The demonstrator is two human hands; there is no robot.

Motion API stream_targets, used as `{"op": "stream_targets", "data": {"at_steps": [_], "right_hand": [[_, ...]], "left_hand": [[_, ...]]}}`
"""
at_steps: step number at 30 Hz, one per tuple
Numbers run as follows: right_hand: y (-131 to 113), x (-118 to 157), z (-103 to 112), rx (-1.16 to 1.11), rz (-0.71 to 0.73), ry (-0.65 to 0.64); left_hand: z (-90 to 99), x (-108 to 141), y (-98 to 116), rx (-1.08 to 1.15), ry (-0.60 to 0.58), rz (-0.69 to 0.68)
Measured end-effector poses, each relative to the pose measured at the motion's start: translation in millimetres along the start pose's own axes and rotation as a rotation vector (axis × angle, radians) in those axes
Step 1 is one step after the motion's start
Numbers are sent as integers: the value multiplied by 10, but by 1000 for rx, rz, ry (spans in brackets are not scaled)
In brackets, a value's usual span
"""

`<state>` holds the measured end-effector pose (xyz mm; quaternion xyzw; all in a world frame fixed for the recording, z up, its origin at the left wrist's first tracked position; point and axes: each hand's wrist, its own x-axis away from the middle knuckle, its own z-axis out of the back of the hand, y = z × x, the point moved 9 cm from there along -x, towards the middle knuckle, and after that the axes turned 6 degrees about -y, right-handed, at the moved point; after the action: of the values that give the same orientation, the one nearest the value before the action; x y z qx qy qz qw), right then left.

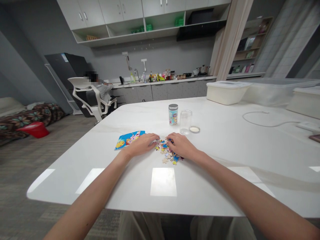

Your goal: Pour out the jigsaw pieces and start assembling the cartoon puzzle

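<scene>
White and glossy, the bench (pixel 130 186) carries a loose heap of small jigsaw pieces (pixel 168 155), set in from its near edge, with blue, yellow and bare-wood faces mixed. Both hands are at this heap: the left hand (pixel 143 144) on its left side, the right hand (pixel 183 146) partly covering its right side. The left fingers are half open and softly curled, with a gap to the thumb and no piece visibly gripped. The right fingers are bent low over the pieces; whether they pinch one, I cannot tell.

A blue picture sheet (pixel 126 140) lies flat toward the bench's left edge, partly behind the left hand. Beyond the right hand, toward the far edge, stand a printed canister (pixel 173 115) with its silver lid on and a clear jar (pixel 185 122) with its top uncovered; a round lid (pixel 194 129) lies beside the jar. A white tub (pixel 225 93) sits near the far edge, to the right.

The step in hand looks like handling the heap with both hands around it. From this pose, a next move calls for light fingertips, since the pieces are thin and overlap, and a firm sweep could scatter them.
</scene>
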<state>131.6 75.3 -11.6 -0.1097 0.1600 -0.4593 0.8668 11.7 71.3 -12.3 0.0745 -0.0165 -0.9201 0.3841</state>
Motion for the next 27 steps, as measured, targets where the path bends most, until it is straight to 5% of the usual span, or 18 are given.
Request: {"op": "stream_targets", "data": {"at_steps": [11,27], "right_hand": [[5,-11,-6,-10,19,13],[7,-5,-31,24,17,11]], "left_hand": [[-68,-48,287,51,-68,-80],[-88,-54,315,42,-79,-84]]}}
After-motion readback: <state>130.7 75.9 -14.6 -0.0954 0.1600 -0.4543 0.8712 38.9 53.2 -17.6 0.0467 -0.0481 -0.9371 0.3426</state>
